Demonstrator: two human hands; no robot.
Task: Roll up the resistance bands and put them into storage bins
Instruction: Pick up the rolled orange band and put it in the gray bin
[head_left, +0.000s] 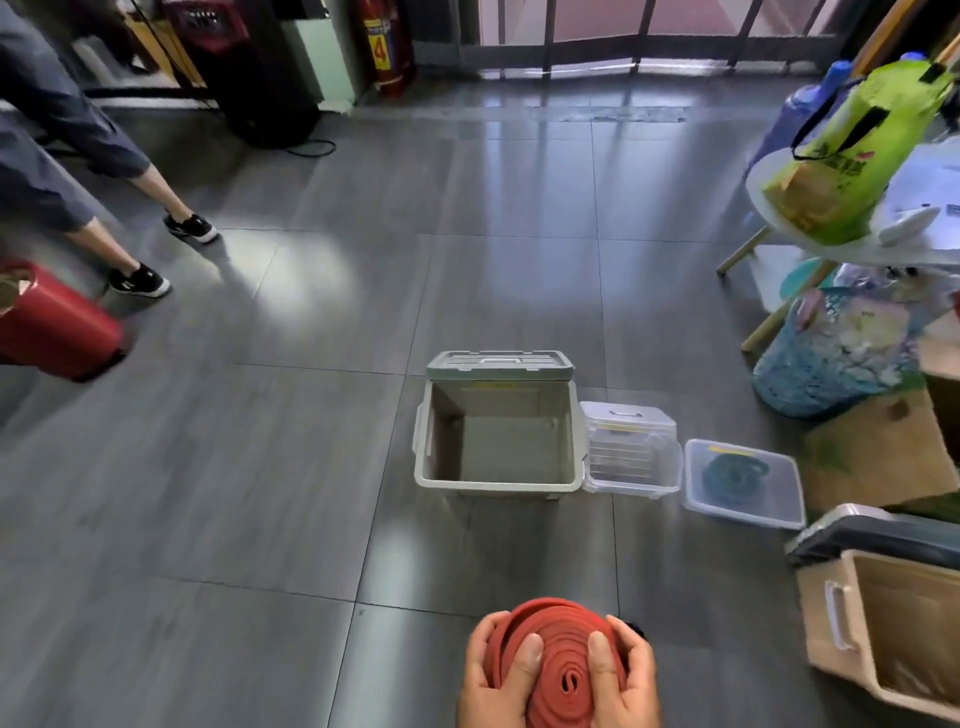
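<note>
Head cam: the red band (561, 670) looks fully coiled. The left hand (493, 680) and right hand (628, 680) both have a curled grip on its sides, thumbs on top. The open grey bin (498, 487) sits straight ahead of the grip. A teal band (730, 475) is already in the clear bin (779, 493) ahead-right. I'd say only the drop-in is left for this one.

Bins in a row on the floor (311, 467).
The large bin (498, 487) stands leftmost, its lid (501, 362) behind it; the small box (631, 415) sits just right of it; the flat container (779, 506) lies farther right, a coiled band (732, 475) inside.
</note>
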